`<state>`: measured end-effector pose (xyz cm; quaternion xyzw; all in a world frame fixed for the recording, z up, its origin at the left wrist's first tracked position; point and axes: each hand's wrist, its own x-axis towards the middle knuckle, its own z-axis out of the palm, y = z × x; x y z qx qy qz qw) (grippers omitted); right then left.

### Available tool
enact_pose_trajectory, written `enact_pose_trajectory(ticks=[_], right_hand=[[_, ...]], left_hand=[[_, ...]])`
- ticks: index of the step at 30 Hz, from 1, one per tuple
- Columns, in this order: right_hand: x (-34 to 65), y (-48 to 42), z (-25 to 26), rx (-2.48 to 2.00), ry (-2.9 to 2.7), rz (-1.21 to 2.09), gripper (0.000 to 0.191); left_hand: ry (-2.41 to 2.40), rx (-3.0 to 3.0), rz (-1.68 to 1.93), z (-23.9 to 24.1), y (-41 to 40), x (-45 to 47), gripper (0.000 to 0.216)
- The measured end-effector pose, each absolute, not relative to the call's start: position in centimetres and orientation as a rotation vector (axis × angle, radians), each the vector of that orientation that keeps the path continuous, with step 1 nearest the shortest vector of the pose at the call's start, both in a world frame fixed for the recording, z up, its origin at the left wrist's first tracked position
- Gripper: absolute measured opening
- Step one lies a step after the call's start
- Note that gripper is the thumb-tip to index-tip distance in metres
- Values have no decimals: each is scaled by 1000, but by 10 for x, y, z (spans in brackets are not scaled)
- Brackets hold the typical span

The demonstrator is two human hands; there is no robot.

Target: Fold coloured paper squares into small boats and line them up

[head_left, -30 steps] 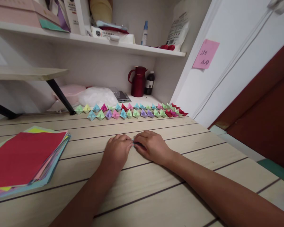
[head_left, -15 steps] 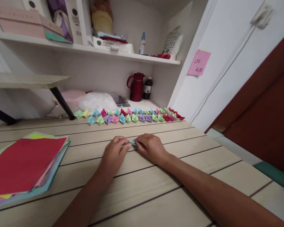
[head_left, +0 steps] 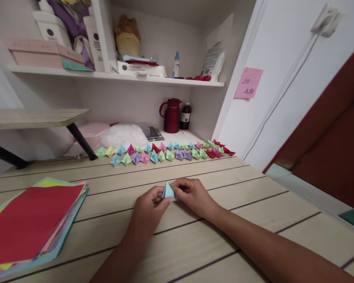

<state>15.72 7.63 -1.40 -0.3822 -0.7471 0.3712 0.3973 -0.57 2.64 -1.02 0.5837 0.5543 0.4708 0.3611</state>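
Between my two hands is a small light-blue folded paper (head_left: pixel 168 191), tilted up so that a triangular face shows. My left hand (head_left: pixel 151 204) pinches its left and lower edge, thumb in front. On the other side my right hand (head_left: pixel 191 193) grips its right edge between thumb and fingers. Part of the paper is hidden behind the fingers. Beyond the hands, two rows of small folded paper boats (head_left: pixel 144 157) in several colours stand along the back of the wooden table (head_left: pixel 206 247).
At the left lies a stack of coloured paper (head_left: pixel 35 220), red on top. A small raised wooden stand (head_left: pixel 38 118) with black legs is behind it. Further back are a white plastic bag (head_left: pixel 124 136), a red jug (head_left: pixel 172 116) and a dark bottle (head_left: pixel 185 116).
The blue paper has gone from lying low and nearly edge-on to tilted up, its triangular face showing. Both hands still hold it. The whole view has shifted slightly upward.
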Motion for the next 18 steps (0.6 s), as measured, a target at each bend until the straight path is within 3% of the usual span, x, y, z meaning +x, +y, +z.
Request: enact_pose_trajectory(ticks=[10,18], right_hand=[[164,68,-3,-882,-1885,1182,19],[167,63,-1,-853,-1918,1163,11]], left_hand=[[1394,1289,1195,-2,23,-7,15],[1478,1308,1148,6,21,-8,20]])
